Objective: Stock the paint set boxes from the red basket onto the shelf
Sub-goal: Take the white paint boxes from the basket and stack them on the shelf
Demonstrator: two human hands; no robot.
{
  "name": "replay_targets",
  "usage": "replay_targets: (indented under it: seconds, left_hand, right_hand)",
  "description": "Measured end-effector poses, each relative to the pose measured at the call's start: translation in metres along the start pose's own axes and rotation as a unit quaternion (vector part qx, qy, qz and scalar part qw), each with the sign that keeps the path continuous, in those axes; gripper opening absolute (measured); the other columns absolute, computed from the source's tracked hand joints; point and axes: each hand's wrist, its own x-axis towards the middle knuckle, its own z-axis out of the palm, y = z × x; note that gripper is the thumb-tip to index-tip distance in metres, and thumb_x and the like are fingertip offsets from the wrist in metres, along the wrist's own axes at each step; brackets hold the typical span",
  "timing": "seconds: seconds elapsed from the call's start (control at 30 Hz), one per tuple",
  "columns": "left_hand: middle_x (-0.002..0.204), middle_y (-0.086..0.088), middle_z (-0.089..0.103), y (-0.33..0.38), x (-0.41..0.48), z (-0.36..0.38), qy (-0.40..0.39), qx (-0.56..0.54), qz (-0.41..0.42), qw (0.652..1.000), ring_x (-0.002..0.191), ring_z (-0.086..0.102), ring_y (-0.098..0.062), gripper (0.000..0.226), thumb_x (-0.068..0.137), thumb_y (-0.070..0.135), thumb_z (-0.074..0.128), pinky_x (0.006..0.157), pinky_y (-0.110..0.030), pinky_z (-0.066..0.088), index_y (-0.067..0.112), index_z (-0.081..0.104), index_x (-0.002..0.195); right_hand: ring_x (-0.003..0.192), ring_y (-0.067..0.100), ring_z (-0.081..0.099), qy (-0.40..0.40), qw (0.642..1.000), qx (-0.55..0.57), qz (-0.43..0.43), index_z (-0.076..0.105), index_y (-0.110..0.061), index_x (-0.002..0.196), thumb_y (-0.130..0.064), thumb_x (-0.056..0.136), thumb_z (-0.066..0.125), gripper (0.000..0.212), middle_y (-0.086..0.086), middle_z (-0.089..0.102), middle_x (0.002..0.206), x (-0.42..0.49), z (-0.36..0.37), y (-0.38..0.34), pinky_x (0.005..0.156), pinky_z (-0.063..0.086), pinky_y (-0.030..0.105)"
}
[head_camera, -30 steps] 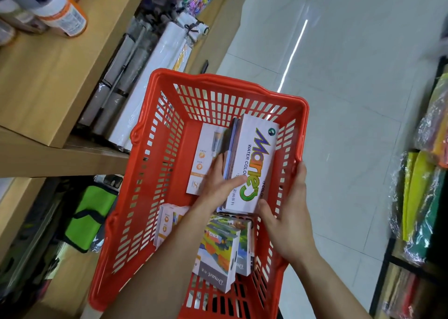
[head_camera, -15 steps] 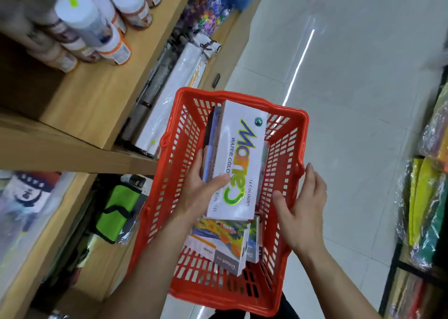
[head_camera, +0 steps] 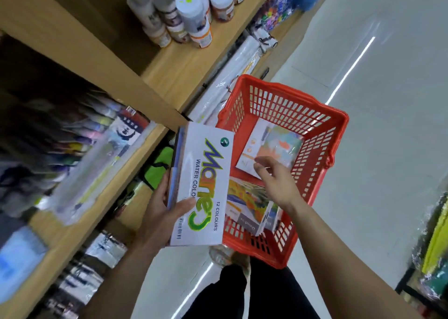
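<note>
Bright overhead light — blurred left edge

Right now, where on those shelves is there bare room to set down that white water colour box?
The upper shelf has bare wood between the paint jars and its front edge. The lower shelf is crowded with blurred packets; only a strip along its front is bare. The left hand holds the water colour box.

wooden shelf [head_camera: 174, 69] | upper board: paint jars [head_camera: 191, 15] | lower board: blurred clear packets [head_camera: 101, 166]

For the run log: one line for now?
left hand holds water colour box | right hand hovers over red basket | box not shelved
</note>
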Motion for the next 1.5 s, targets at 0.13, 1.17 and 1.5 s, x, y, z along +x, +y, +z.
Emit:
replay_targets:
  seconds: [0.13, 1.17, 1.5]
  left_hand:
    - [0.119, -0.009, 0.076, -0.012, -0.038, -0.015, 0.036, -0.024, -0.005, 0.999, 0.098, 0.075, -0.036, 0.079, 0.067, 0.036, 0.082, 0.075, -0.047, 0.062, 0.037, 0.053, 0.140]
    - [0.097, -0.010, 0.081, 0.130, -0.333, -0.238, 0.285, -0.227, 0.212, 0.907, 0.080, 0.078, -0.026, 0.039, 0.073, 0.035, 0.074, 0.062, -0.032, 0.060, 0.017, 0.076, 0.107]
    - [0.097, -0.005, 0.081, 0.167, -0.286, -0.324, 0.289, -0.151, 0.180, 0.928, 0.093, 0.077, -0.027, 0.037, 0.067, 0.055, 0.070, 0.103, -0.053, 0.051, 0.029, 0.083, 0.091]
  right_hand:
    - [0.112, -0.001, 0.065, -0.146, 0.985, 0.078, -0.053, 0.060, -0.032, 0.136, -0.062, 0.089, 0.054, 0.055, -0.015, 0.070, 0.126, -0.033, 0.034, -0.046, 0.101, 0.051, 0.034]
    - [0.105, 0.021, 0.076, -0.356, 0.871, 0.171, -0.293, 0.054, -0.033, 0.142, -0.021, 0.087, 0.075, 0.060, -0.004, 0.076, 0.124, -0.299, 0.237, -0.396, 0.075, 0.061, 0.029]
    - [0.103, 0.030, 0.077, -0.334, 0.913, 0.093, -0.215, 0.062, -0.024, 0.135, -0.025, 0.095, 0.067, 0.040, 0.008, 0.079, 0.115, -0.259, 0.298, -0.471, 0.092, 0.060, 0.047]
